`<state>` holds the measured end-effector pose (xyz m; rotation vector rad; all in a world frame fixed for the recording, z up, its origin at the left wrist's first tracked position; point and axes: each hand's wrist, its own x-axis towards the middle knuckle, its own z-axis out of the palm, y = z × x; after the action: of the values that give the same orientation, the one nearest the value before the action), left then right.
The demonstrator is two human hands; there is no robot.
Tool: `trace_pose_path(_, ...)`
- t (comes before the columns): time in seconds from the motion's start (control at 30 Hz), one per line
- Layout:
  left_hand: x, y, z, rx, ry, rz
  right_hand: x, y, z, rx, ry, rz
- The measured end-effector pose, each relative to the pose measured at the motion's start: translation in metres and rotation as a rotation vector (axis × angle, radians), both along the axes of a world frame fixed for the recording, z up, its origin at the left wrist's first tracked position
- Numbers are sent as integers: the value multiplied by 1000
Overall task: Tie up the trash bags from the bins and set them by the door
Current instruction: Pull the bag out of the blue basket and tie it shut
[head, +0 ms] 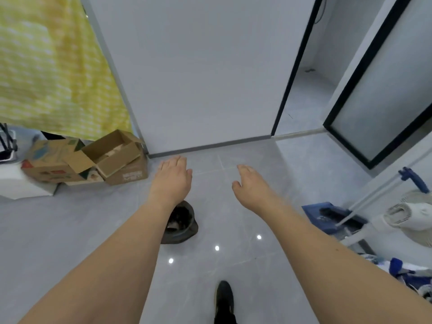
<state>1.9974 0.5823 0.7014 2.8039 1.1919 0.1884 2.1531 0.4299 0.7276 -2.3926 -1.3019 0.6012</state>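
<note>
A small dark bin lined with a black trash bag point(181, 224) stands on the grey tiled floor in the middle of the view, partly hidden behind my left forearm. Its mouth is open and some rubbish shows inside. My left hand point(171, 177) is stretched out above and just beyond it, fingers straight, holding nothing. My right hand point(251, 183) hovers to the right of the bin, fingers relaxed and empty. A doorway with a black frame point(295, 73) opens at the back right.
Open cardboard boxes point(98, 160) sit at the left by the wall, under a yellow hanging cloth point(51, 66). A blue dustpan point(336, 218), a mop handle point(378, 192) and a white fan point(413, 216) crowd the right side. My black shoe point(224, 300) is at the bottom.
</note>
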Motion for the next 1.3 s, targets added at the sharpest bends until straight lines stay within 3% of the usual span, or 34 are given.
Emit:
trace_pose_path(0.2,11,83,-40,-94,-6,83,25,92,-46,-69,101,52)
trace_pose_path(0.33,10,129,-100,-250,17,219,23,152,-104,-151,185,62)
trace_pose_path(0.5,7,189,-241,-328,25,268,19,217,-238,-176,262,-7)
trace_pose_path(0.7,-25,230,-466,-373,-55,342,6,252,-468,-263,321,-59)
trace_pose_path(0.77,-38,240,-532,-386,-180,425,2,259,-539,-260,350,-117)
trace_pose_path(0.87,-56,254,-626,-515,-459,741,-1,271,-639,-200,522,-351)
trace_pose_path(0.97,-74,263,-707,-724,-784,1161,-4,279,-723,-154,802,-697)
trace_pose_path(1.07,-91,254,-765,-1035,-1076,1473,-12,277,-786,-141,1015,-826)
trace_pose_path(1.17,-104,234,-800,-1341,-1152,1502,-21,271,-823,-92,1201,-879)
trace_pose_path(1.3,-114,216,-825,-1526,-1164,1462,-31,262,-840,-61,1388,-978)
